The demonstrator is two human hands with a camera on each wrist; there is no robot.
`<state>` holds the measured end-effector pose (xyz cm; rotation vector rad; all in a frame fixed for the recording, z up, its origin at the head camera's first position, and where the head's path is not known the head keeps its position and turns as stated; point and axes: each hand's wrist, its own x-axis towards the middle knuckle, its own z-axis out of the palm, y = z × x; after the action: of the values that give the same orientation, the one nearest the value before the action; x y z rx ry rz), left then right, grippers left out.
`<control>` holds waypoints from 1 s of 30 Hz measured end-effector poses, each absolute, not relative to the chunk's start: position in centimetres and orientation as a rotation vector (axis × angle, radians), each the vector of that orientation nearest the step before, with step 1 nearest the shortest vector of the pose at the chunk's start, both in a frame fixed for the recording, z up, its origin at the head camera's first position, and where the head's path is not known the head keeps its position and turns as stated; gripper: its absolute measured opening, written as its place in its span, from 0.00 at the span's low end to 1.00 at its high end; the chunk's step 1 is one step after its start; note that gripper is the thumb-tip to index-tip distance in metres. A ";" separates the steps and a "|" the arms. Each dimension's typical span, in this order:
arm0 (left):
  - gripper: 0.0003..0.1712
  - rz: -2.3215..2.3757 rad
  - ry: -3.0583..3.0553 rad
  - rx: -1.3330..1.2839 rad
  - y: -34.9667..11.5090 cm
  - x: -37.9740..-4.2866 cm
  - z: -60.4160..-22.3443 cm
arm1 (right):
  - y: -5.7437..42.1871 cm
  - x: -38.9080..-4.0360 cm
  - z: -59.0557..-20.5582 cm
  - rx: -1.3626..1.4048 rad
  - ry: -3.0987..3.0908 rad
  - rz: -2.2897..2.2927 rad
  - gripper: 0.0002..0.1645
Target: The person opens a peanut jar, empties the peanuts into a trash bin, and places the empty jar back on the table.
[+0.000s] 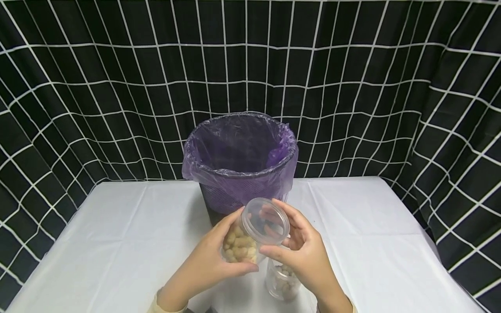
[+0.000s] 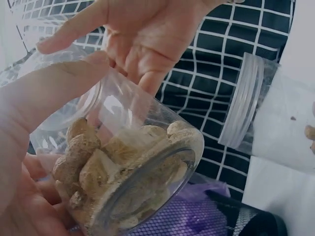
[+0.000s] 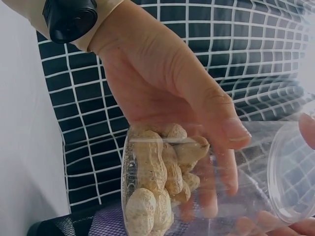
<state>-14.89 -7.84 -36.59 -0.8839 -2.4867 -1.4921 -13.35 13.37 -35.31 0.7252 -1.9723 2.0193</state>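
The tilted peanut jar (image 1: pixel 239 248) lies between the person's hands (image 1: pixel 207 260) (image 1: pixel 308 248).

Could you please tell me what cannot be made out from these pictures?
Bin, lower front: head view, behind left hand, right hand and held jar.
Standing jar, base: left wrist view, cut off by right edge.
Right hand, mostly: right wrist view, cut off by picture edges.

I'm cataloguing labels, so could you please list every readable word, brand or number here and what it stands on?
None: no readable text shows on the held jar, the standing jar, the bin or its purple bag.
Any marks on the black wrist device are too blurred to tell.
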 end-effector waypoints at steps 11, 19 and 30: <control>0.53 -1.471 -2.409 -0.895 -8.0 -15.0 -36.6 | 13.3 -13.6 -35.3 0.778 -1.929 2.068 0.46; 0.54 -1.357 -2.398 -0.827 -7.7 -14.8 -36.6 | 13.4 -13.6 -35.1 0.793 -1.922 2.086 0.46; 0.56 -1.069 -2.281 -0.816 -7.4 -14.9 -36.8 | 13.4 -13.2 -34.9 0.691 -1.932 2.127 0.48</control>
<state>-14.91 -7.43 -36.79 -0.8158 -2.2812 -1.0688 -13.18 13.37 -34.89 0.6908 -1.9325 2.1267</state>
